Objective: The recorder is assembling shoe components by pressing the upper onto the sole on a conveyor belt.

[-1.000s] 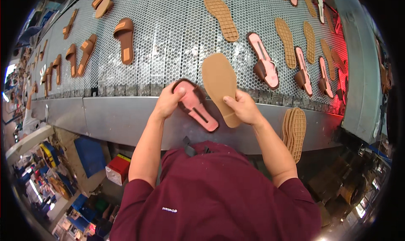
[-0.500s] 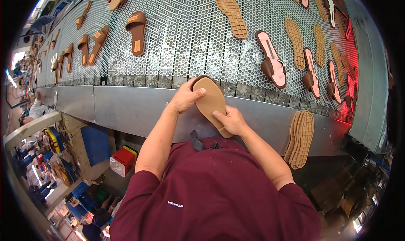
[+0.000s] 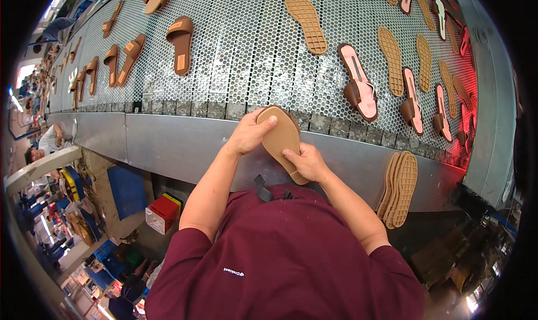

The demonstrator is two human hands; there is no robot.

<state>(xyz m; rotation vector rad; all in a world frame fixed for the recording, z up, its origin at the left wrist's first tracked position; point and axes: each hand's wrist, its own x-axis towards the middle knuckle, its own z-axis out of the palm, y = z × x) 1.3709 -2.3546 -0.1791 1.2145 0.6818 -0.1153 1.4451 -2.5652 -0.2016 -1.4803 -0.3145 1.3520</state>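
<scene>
Gripping one tan sole point(image 3: 281, 140) by its edges — left hand point(image 3: 248, 134), right hand point(image 3: 307, 162) — just over the conveyor's steel rim point(image 3: 168, 140).

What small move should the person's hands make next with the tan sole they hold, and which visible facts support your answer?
Probably press down along the tan sole. It lies over a darker sandal upper, only an edge of which shows at the toe. The left hand pinches the toe end and the right hand grips the heel end, at the edge of the perforated belt. That suggests joining the two.
</scene>
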